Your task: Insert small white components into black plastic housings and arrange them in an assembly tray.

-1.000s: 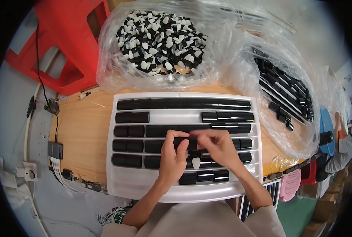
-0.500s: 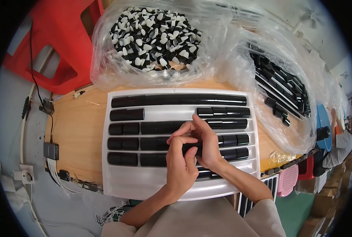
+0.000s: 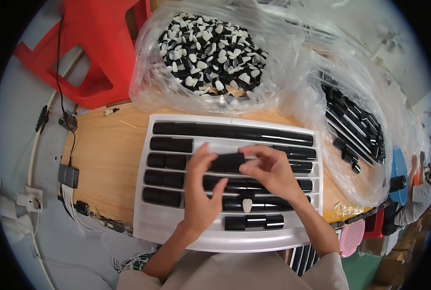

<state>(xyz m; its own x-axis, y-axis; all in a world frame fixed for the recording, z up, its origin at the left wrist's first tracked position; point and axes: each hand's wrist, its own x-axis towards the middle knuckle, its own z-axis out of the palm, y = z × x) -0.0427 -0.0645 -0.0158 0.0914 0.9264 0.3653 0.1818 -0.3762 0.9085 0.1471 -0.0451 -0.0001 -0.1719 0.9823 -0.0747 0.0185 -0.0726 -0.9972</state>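
My right hand point(image 3: 272, 171) pinches a short black tube point(image 3: 229, 163) by its right end, above the middle of a white tray point(image 3: 177, 229). At the tube's other end is my left hand point(image 3: 200, 193), slightly blurred, thumb and fingers spread apart; whether a fingertip touches the tube I cannot tell. Rows of black tubes point(image 3: 232, 131) lie in the tray's grooves. A small black piece with a white oval tip point(image 3: 247, 205) rests on a lower row. Nearer me, a short line of black tube pieces point(image 3: 254, 222) lies on the tray.
Behind the tray, a clear plastic bag point(image 3: 148, 72) holds many black and white tipped pieces point(image 3: 210, 53). Another bag at the right holds black tubes point(image 3: 353, 121). A red plastic stool point(image 3: 99, 53) stands back left. A black box with cables point(image 3: 68, 176) sits at the table's left edge.
My hands have moved apart from their cupped position, and the tube now shows between them. The white-tipped piece and lower tubes have come into sight. The whole view has shifted slightly.
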